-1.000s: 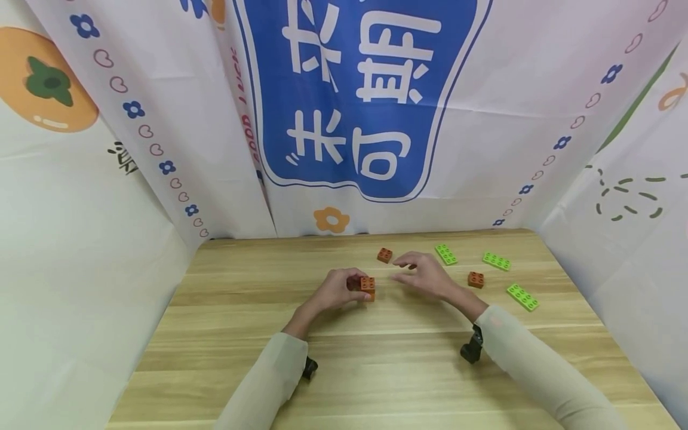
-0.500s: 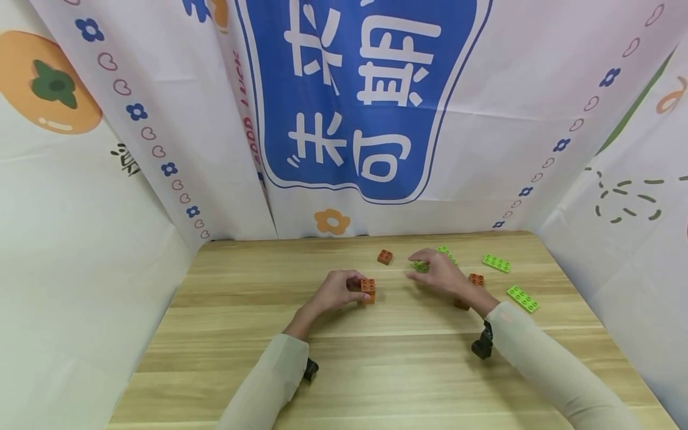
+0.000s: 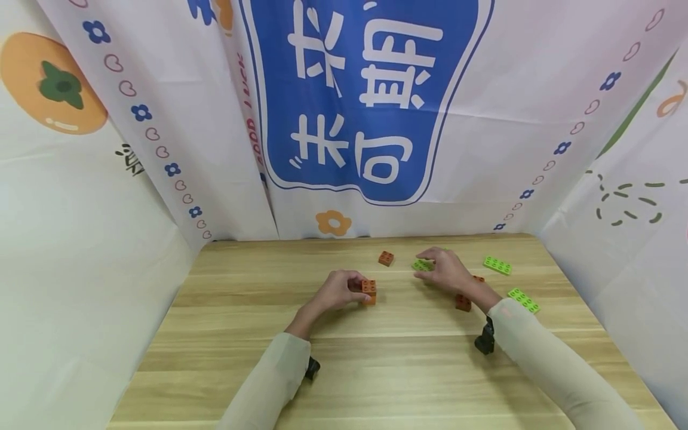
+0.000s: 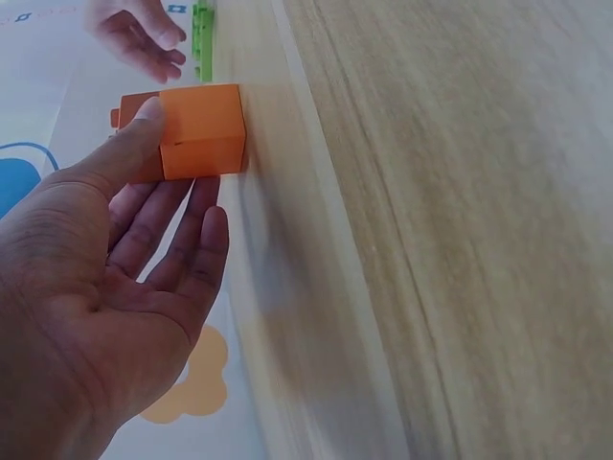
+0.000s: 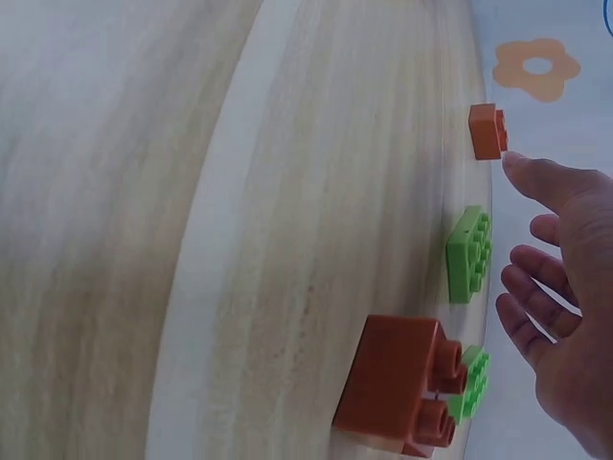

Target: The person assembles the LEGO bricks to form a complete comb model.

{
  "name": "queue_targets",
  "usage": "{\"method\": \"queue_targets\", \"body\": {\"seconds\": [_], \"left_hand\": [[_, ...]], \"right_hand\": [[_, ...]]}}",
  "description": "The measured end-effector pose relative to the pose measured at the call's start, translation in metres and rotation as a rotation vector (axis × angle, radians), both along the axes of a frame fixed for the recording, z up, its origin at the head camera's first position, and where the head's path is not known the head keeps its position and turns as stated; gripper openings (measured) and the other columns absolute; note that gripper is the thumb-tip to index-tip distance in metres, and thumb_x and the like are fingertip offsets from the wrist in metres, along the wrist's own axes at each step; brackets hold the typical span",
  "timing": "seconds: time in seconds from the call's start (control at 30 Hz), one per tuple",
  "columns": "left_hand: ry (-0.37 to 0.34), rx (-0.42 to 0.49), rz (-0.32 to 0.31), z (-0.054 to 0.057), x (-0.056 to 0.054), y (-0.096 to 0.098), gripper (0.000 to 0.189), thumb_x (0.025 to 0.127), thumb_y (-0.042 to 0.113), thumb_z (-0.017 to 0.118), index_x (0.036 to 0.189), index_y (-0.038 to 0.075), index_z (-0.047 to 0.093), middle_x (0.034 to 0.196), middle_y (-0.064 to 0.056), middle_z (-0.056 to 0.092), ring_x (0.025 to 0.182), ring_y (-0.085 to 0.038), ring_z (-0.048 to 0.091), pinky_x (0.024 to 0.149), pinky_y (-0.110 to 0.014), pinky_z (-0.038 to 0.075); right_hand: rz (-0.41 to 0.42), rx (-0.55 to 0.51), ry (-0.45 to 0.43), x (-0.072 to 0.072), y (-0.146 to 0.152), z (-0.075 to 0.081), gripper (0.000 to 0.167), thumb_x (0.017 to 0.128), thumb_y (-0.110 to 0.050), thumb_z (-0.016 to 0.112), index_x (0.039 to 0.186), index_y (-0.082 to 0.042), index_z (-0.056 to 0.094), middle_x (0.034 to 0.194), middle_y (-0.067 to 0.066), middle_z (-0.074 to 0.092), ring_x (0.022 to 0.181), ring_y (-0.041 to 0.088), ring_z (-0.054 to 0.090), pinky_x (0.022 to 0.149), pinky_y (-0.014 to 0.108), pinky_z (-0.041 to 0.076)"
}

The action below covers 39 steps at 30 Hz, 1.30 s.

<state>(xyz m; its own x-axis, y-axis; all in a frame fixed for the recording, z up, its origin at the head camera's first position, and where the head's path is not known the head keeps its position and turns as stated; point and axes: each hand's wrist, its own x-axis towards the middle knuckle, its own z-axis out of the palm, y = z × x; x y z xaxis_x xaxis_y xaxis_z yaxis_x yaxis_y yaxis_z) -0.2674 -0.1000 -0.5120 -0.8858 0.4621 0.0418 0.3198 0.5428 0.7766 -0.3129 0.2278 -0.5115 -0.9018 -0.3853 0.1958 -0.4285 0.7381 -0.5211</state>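
Note:
In the head view my left hand [image 3: 337, 289] holds a two-brick stack: a brown toy brick [image 3: 368, 286] on top of an orange brick [image 3: 369, 300]. The left wrist view shows the thumb pressed on the side of the stack, fingers behind it. My right hand [image 3: 447, 272] hovers with loosely bent fingers, holding nothing. Its fingertips overlap a green studded brick [image 3: 422, 265] in the head view, while the right wrist view has the hand apart from that green brick [image 5: 469, 255]. Below the right wrist sits a brown brick [image 3: 463, 303].
Another brown brick [image 3: 386, 258] lies at the back of the wooden table [image 3: 344, 370]. To the right are two green bricks, one farther back [image 3: 497, 265] and one nearer [image 3: 523, 300]. A brown brick [image 3: 478, 279] is partly hidden by the right hand. Printed cloth [image 3: 301, 215] hangs behind.
My right hand has shifted right, away from the stack, uncovering a green brick by its fingertips and a brown one below the wrist. The left hand keeps holding the stack in place.

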Motion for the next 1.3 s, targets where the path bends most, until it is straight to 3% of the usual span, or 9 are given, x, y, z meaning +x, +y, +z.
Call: {"method": "queue_targets", "body": {"seconds": [0.4,0.73,1.3], "left_hand": [[0.005,-0.002,0.004,-0.002,0.001,0.000,0.029,0.087,0.014,0.090,0.110,0.004,0.076,0.100,-0.003,0.076,0.087,-0.010,0.067,0.079,-0.025,0.058],[0.017,-0.008,0.013,-0.004,0.001,0.000,0.030,0.087,0.014,0.090,0.112,0.003,0.076,0.103,-0.005,0.076,0.092,-0.013,0.070,0.082,-0.026,0.059],[0.012,-0.019,0.032,-0.002,0.001,0.001,0.030,0.087,0.014,0.089,0.112,0.003,0.076,0.102,-0.005,0.076,0.091,-0.012,0.069,0.083,-0.028,0.059]], "right_hand": [[0.006,0.031,0.005,-0.007,0.007,-0.012,0.055,0.085,-0.021,0.092,0.128,0.005,0.071,0.119,0.021,0.075,0.106,0.035,0.072,0.091,0.052,0.059],[0.011,0.057,-0.006,-0.008,0.010,-0.015,0.056,0.085,-0.023,0.092,0.130,0.004,0.071,0.124,0.023,0.074,0.113,0.037,0.072,0.098,0.056,0.056],[0.063,0.043,0.023,-0.010,0.009,-0.017,0.046,0.085,-0.012,0.091,0.124,0.005,0.074,0.113,0.020,0.076,0.096,0.029,0.073,0.083,0.049,0.060]]}}
